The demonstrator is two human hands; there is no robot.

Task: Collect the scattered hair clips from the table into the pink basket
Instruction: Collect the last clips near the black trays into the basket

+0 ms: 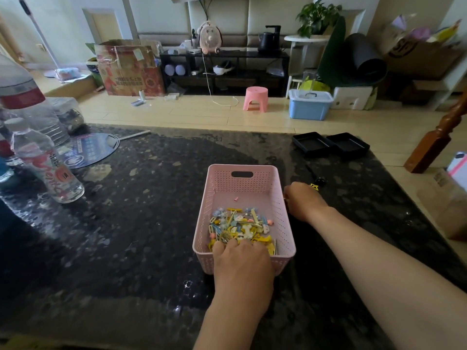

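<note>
The pink basket point(281, 213) stands on the dark stone table a little right of centre. A heap of yellow, blue and white hair clips point(240, 224) lies in its near half, and one small pink piece point(236, 198) lies alone further back. My left hand point(242, 261) reaches over the near rim, its fingertips curled down into the heap. My right hand point(304, 202) is a loose fist pressed against the outside of the basket's right wall. Just behind it, a yellow star clip point(314, 186) lies on the table beside a thin black stick point(312, 173).
Water bottles point(48, 168) stand at the table's left edge beside a round paper fan point(88, 150). Two black trays point(331, 145) sit at the far right corner. A wooden post point(439, 137) rises beyond the right edge.
</note>
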